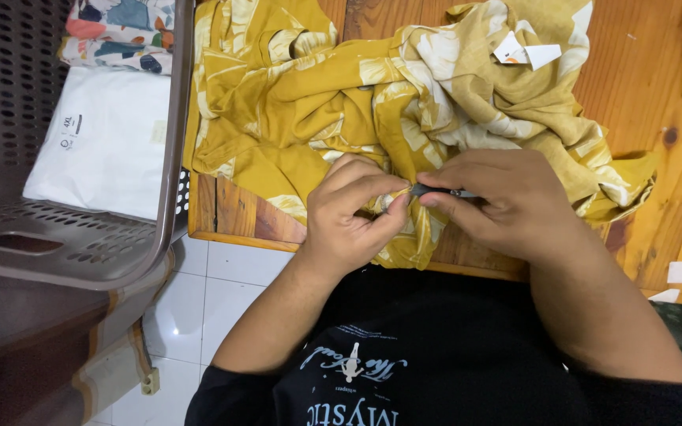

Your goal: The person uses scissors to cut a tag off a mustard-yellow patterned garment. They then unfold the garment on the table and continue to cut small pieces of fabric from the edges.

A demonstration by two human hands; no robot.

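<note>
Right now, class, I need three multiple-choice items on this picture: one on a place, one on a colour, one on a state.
1. Where does the grey basket stand?
A. left of the wooden table
B. on the table
C. behind the person

2. What colour is the garment?
A. blue
B. mustard yellow with pale flowers
C. red

3. What does the right hand do?
A. lies flat
B. hangs free
C. pinches a small dark tool

Key: A, it sits off the table's left edge; B, the cloth shows it; C, fingers close on the tool while the left hand pinches the cloth.
</note>
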